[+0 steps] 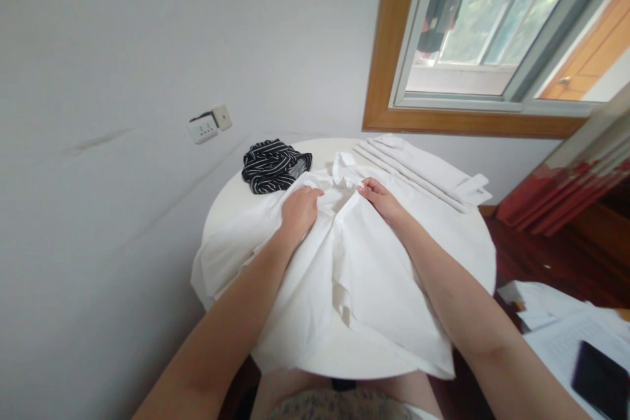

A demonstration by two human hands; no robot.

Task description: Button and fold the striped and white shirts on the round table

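A white shirt point(384, 262) lies spread over the round table, its front parted down the middle and its hem draping over the near edge. The collar end points away from me. My left hand point(300, 210) is closed on the cloth just left of the front opening. Across from it, my right hand point(378, 195) pinches the opposite front edge near the collar, lifting the fabric slightly. The fingertips of the left hand are partly hidden in the folds.
The round white table point(359, 354) stands against the wall. A crumpled black-and-white striped garment point(270, 167) lies at its back left, and folded white clothing point(423, 170) at its back right. At lower right are papers point(575, 341) and a dark phone-like object point(603, 377). A wall socket point(203, 129) is at left.
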